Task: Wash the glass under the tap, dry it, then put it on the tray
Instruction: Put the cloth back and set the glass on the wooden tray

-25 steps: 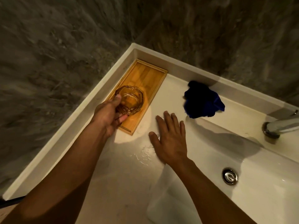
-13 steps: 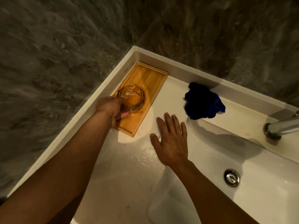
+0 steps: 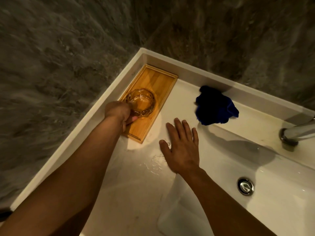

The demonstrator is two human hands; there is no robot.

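A clear, ribbed glass [image 3: 142, 103] stands upright on the wooden tray [image 3: 160, 80], near the tray's middle. My left hand [image 3: 118, 112] is wrapped around the glass's near side, fingers closed on its wall. The tray lies in the far left corner of the white counter [image 3: 133, 184]. My right hand [image 3: 183, 147] rests flat on the wet counter to the right of the tray, fingers spread, holding nothing. The chrome tap [image 3: 296, 133] sticks in from the right edge, with no water running from it.
A crumpled dark blue cloth [image 3: 214, 106] lies on the counter behind my right hand. The sink basin with its chrome drain [image 3: 245, 186] is at the lower right. Small water puddles [image 3: 155, 163] sit beside my right hand. Grey stone walls close in the corner.
My left hand has carried the glass a little farther onto the tray and lowered it onto the wood. My right hand has stayed flat on the counter.
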